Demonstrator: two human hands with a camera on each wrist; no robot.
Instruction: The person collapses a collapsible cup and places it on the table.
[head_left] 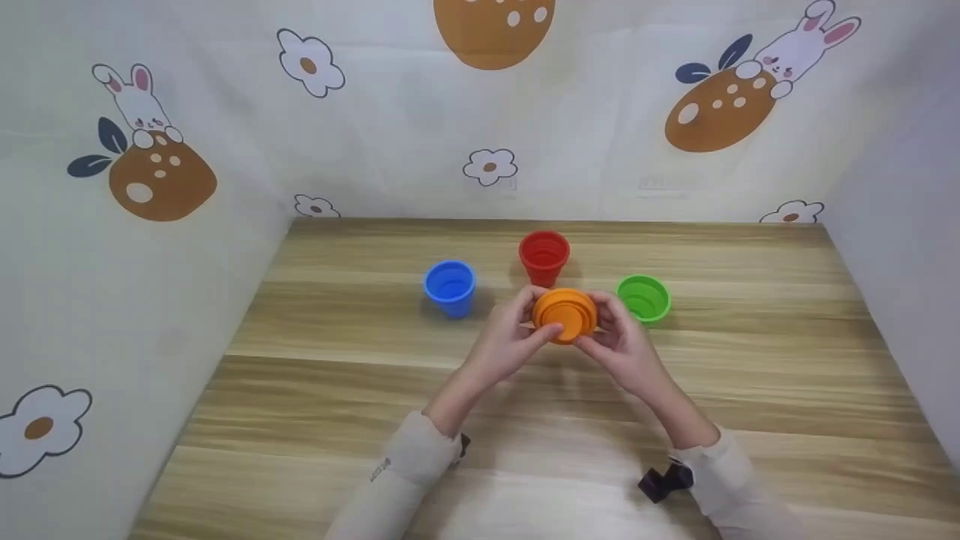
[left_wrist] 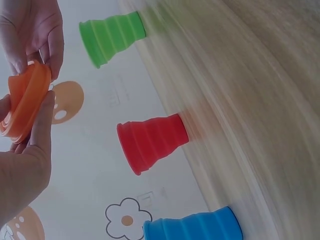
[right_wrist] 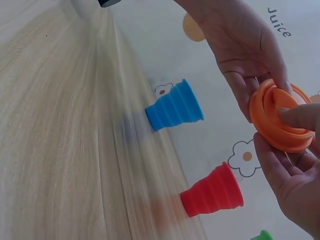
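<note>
Both hands hold one orange collapsible cup (head_left: 565,316), folded down to a thick ringed disc, above the table. My left hand (head_left: 504,341) pinches its left side, thumb against the ringed face and fingers behind. On the opposite rim, my right hand (head_left: 624,349) grips with thumb and fingers. Beyond the hands, a red collapsible cup (head_left: 544,255) stands extended, mouth up. A blue cup (head_left: 450,287) stands extended to the left of it. Behind the right hand is a green cup (head_left: 643,298), partly covered in the head view; in the left wrist view the green cup (left_wrist: 112,39) looks extended.
The wood-grain table (head_left: 337,405) runs back to a wall covering (head_left: 397,112) printed with rabbits and flowers. Pale side walls stand to left and right. A black device (head_left: 666,480) is strapped at the right wrist.
</note>
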